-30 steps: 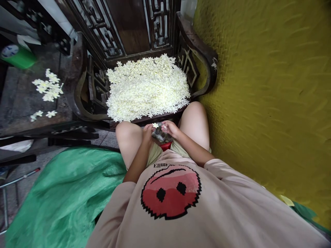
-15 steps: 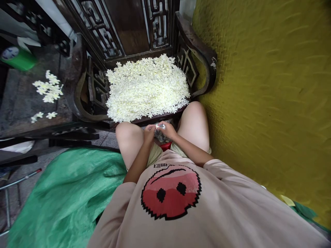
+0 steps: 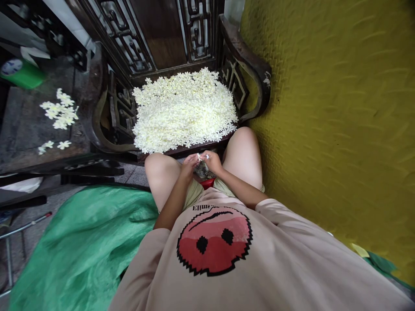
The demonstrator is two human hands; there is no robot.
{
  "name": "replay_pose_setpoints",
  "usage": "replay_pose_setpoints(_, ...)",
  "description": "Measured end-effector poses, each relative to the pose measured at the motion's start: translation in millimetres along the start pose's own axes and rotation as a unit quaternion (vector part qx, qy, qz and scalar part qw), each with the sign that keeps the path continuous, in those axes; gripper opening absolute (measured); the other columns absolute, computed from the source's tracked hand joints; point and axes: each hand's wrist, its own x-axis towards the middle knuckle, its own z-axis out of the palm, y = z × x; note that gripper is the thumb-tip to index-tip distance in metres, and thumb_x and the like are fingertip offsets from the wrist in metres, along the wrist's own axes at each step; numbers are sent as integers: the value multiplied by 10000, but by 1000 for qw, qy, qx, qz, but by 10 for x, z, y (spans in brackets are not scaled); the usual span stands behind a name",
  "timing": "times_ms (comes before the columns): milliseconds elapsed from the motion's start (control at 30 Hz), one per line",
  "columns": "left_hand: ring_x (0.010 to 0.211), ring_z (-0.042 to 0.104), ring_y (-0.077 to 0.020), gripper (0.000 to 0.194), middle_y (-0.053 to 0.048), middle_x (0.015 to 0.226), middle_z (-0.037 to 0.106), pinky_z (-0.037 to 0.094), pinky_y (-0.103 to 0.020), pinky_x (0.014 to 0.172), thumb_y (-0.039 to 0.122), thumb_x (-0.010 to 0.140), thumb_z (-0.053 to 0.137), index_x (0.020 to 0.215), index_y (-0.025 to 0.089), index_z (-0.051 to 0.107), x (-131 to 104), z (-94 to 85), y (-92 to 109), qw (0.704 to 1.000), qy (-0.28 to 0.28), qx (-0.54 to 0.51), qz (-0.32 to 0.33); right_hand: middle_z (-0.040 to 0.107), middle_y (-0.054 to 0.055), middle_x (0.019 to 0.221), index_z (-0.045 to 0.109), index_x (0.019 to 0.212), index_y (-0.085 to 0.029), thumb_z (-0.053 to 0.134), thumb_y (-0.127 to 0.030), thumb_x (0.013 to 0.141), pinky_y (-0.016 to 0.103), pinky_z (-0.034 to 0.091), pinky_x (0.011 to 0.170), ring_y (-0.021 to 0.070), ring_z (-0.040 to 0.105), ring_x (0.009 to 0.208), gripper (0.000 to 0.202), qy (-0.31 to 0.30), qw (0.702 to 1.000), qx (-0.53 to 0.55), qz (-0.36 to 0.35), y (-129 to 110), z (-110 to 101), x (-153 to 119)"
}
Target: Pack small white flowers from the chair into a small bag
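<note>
Close together between the knees, my left hand [image 3: 189, 165] and my right hand [image 3: 212, 163] meet at the fingertips. A small white flower [image 3: 199, 157] is pinched where they meet, partly covered by the fingers. Another small white bit [image 3: 207, 156] shows at the fingers of my right hand; what it is, I cannot make out. Just beyond the hands, a broad heap of white flowers [image 3: 184, 113] covers the seat of a dark carved wooden chair [image 3: 168, 47].
On a dark wooden table [image 3: 19, 116] at the left lie a few white flowers [image 3: 61, 110] and a green roll [image 3: 22, 73]. A green sheet [image 3: 87, 242] spreads at lower left, near a metal frame [image 3: 24, 227]. A yellow textured surface [image 3: 330, 112] rises along the right.
My left hand has moved slightly up and right, its fingers straighter. My right hand has shifted a little right, and the white flower now shows between the fingertips.
</note>
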Motion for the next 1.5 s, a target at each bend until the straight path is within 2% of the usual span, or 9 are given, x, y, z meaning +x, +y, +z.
replay_pose_setpoints(267,643,567,-77,237,-8,721,644,448,-222,704,180,604,771,800,147,643,-11,12,20,998,9,-53,-35,632,7,673,609,653,-179,574,-375,746,262,413,667,142,533,649,220,2,998,67,11,10,14,11)
replay_pose_setpoints(433,640,554,-61,214,10,742,629,442,-203,702,144,644,741,824,167,628,-7,-9,48,995,8,-86,-59,647,22,676,628,641,-172,646,-457,675,276,432,670,149,551,653,288,-19,986,160,43,-9,29,42)
replay_pose_setpoints(533,662,565,-58,240,13,762,633,440,-195,707,149,657,737,867,173,623,-21,-3,84,993,-14,-92,-70,660,31,687,651,658,-173,665,-474,655,284,441,686,158,570,678,302,-25,981,185,49,-26,22,50)
replay_pose_setpoints(633,656,570,-55,231,15,750,634,443,-187,690,192,667,742,857,170,612,-45,18,116,993,-25,-89,-70,672,38,708,668,674,-172,666,-479,658,285,441,683,162,576,685,308,-19,985,166,44,-47,7,46)
replay_pose_setpoints(800,617,558,-54,216,24,685,608,442,-177,649,238,663,750,756,166,569,-63,30,114,995,-6,-85,-59,675,41,728,675,683,-173,628,-454,706,284,437,712,170,590,718,286,-25,994,105,17,-88,-13,26)
replay_pose_setpoints(967,640,556,-60,216,20,709,600,444,-194,680,261,678,739,741,172,553,-58,24,99,995,-12,-80,-59,677,37,770,663,693,-180,591,-403,749,282,431,748,168,589,748,241,-29,997,65,-5,-132,-29,8)
replay_pose_setpoints(1267,609,524,-61,284,27,651,561,445,-204,668,301,659,763,674,174,510,-39,61,57,998,2,-57,-37,645,22,696,624,682,-162,586,-371,721,263,422,659,145,547,654,216,-3,993,115,32,-86,-3,-12)
replay_pose_setpoints(1500,570,511,-51,303,41,622,560,421,-186,618,344,633,770,704,165,535,-38,64,61,1000,11,-27,7,661,29,719,630,669,-164,593,-380,721,270,435,680,149,562,676,225,7,990,126,55,-69,39,-21)
